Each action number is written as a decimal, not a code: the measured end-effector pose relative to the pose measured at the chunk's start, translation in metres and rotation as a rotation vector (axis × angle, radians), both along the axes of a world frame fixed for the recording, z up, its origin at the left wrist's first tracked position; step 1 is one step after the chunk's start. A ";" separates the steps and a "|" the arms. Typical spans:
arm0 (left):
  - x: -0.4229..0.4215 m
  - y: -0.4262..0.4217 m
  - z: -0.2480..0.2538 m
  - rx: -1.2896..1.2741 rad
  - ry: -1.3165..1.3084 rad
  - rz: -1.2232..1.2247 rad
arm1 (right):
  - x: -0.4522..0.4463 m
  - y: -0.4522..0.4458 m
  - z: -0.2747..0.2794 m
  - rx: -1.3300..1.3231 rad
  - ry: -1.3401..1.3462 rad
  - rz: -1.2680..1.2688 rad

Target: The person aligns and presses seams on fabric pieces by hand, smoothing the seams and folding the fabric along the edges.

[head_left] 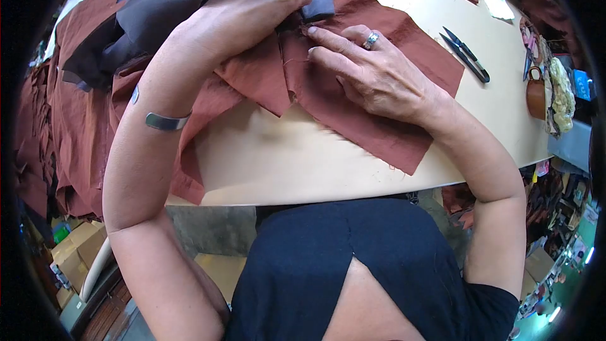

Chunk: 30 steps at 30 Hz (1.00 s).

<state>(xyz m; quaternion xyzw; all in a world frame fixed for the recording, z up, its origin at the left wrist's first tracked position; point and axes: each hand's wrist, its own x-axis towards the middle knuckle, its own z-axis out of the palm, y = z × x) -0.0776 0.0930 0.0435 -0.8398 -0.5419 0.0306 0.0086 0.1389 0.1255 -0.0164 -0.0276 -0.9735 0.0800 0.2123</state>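
Observation:
My left hand point(265, 1) is closed at the top of the table, its fingers curled into bunched dark grey fabric point(167, 19). Some of its fingertips are hidden by the cloth. My right hand point(382, 72), with a ring on one finger, lies over a rust-red fabric piece point(391, 136). Its index finger and the fingers beside it are bent together at the cloth's frayed edge, close to my left hand. The thumb is tucked out of sight under the palm. Loose threads show along the seam between the rust-red pieces.
Black thread snips point(466, 55) lie on the pale table point(271, 151) to the right of the cloth. A brown leather-like holder point(536, 95) hangs at the right edge. More rust-red fabric point(76, 126) drapes off the left side. Cardboard boxes point(81, 249) stand below.

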 end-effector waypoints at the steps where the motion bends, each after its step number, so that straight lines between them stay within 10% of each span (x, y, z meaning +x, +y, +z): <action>1: 0.000 0.000 0.001 0.000 -0.002 0.005 | 0.000 0.000 0.001 -0.011 -0.011 -0.009; 6: 0.017 0.006 0.043 -0.434 0.080 0.146 | -0.001 -0.003 0.009 0.060 -0.116 -0.031; 21: 0.003 -0.009 -0.005 0.363 -0.189 -0.161 | -0.017 0.000 0.016 0.013 -0.116 -0.010; 30: 0.020 -0.050 -0.017 0.125 -0.513 0.195 | 0.018 0.008 -0.001 -0.028 -0.029 0.040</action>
